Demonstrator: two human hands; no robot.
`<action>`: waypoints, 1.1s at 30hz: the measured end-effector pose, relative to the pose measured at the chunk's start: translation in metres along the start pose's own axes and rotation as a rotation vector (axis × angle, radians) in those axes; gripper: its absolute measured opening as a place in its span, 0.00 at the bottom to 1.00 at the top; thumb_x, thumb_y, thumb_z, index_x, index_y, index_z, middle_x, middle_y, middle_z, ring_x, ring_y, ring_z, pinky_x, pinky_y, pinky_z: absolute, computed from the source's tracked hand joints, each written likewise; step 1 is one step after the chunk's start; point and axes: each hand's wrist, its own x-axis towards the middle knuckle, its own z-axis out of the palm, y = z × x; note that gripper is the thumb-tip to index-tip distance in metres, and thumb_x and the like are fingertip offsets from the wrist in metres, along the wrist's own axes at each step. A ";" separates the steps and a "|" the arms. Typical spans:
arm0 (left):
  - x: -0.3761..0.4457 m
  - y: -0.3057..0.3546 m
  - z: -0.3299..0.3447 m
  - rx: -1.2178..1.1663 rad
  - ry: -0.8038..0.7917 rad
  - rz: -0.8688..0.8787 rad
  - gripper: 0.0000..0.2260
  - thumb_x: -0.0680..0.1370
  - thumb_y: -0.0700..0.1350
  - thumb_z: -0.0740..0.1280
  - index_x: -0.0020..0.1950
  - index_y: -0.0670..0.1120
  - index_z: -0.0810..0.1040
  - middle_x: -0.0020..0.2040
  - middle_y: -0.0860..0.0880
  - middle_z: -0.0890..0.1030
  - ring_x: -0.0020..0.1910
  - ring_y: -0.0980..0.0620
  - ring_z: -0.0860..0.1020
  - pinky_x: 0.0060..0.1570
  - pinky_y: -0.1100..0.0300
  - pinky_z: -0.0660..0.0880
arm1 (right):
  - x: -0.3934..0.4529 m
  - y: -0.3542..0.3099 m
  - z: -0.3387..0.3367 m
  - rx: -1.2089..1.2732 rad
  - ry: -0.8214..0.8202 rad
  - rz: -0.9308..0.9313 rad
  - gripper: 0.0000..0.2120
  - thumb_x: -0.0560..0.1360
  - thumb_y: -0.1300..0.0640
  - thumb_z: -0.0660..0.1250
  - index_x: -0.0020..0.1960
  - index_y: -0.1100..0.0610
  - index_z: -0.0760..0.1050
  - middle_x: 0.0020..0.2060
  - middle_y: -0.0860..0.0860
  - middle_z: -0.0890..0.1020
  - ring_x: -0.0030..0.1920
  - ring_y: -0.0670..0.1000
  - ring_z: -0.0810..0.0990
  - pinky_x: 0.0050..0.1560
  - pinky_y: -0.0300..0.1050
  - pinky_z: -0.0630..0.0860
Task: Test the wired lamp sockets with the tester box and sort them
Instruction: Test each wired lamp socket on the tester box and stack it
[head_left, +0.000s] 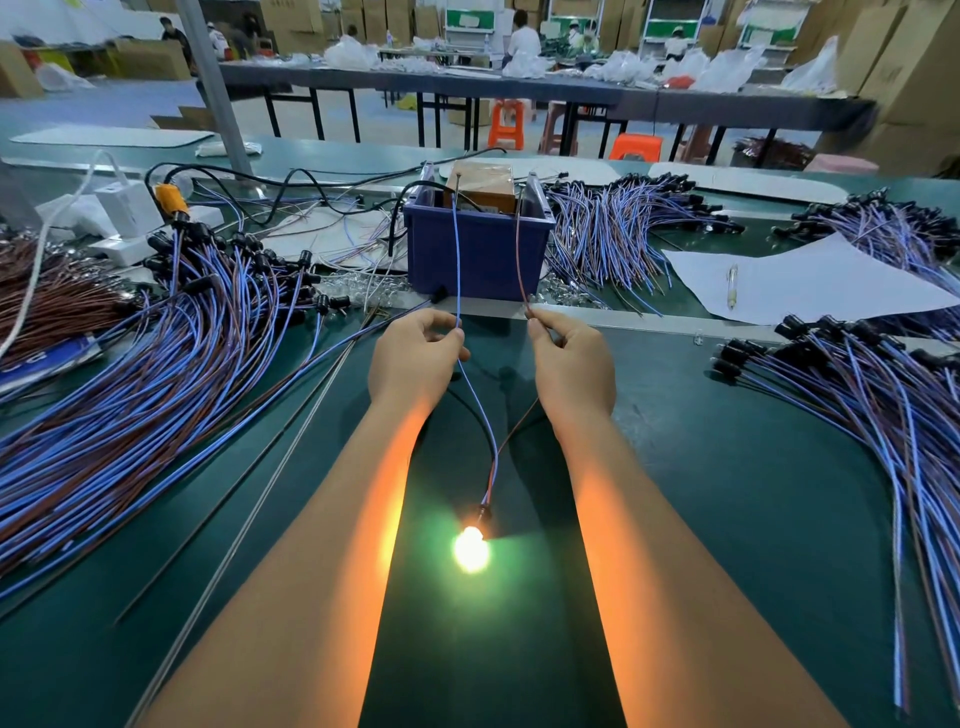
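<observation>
We see the left hand pinching a blue wire between thumb and fingers, and the right hand pinching a brown wire the same way. Both wires rise from the hands to the top of the blue box, which stands near the middle of the green tabletop, toward its far edge; the tips seem to touch metal posts there, though the contact is too small to be sure. Below the hands the two wires run back toward the near edge and meet at a small black socket, which lies on the tabletop between the forearms. A bulb in that socket glows bright yellow-white and throws orange light on the inner sides of both arms.

A large heap of blue and brown wired sockets spreads over the left side of the tabletop. Another pile lies just right of the box, and a further one fans along the right edge. A white sheet of paper with a pen on it lies right of the box. White power strips and black cables sit at the far left corner. Thin metal rods lie slantwise left of the left arm.
</observation>
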 end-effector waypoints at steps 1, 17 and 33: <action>0.000 0.000 0.000 0.000 0.000 0.000 0.03 0.76 0.48 0.67 0.44 0.56 0.78 0.32 0.61 0.82 0.31 0.64 0.76 0.39 0.61 0.70 | 0.000 0.000 0.000 0.000 0.000 -0.001 0.13 0.80 0.47 0.61 0.62 0.43 0.79 0.53 0.43 0.82 0.53 0.49 0.79 0.53 0.50 0.77; -0.003 0.003 0.000 -0.011 -0.012 0.010 0.02 0.76 0.49 0.66 0.45 0.55 0.78 0.32 0.60 0.82 0.35 0.61 0.78 0.39 0.60 0.72 | -0.002 0.002 -0.001 0.087 -0.042 -0.070 0.11 0.79 0.49 0.63 0.58 0.44 0.81 0.37 0.42 0.79 0.42 0.50 0.79 0.43 0.44 0.75; -0.018 0.026 -0.001 -0.383 -0.264 -0.080 0.08 0.79 0.46 0.66 0.41 0.49 0.81 0.34 0.54 0.82 0.29 0.58 0.76 0.30 0.66 0.72 | -0.010 -0.009 -0.001 0.430 -0.192 -0.191 0.07 0.75 0.67 0.67 0.44 0.57 0.78 0.36 0.52 0.81 0.36 0.46 0.78 0.38 0.41 0.76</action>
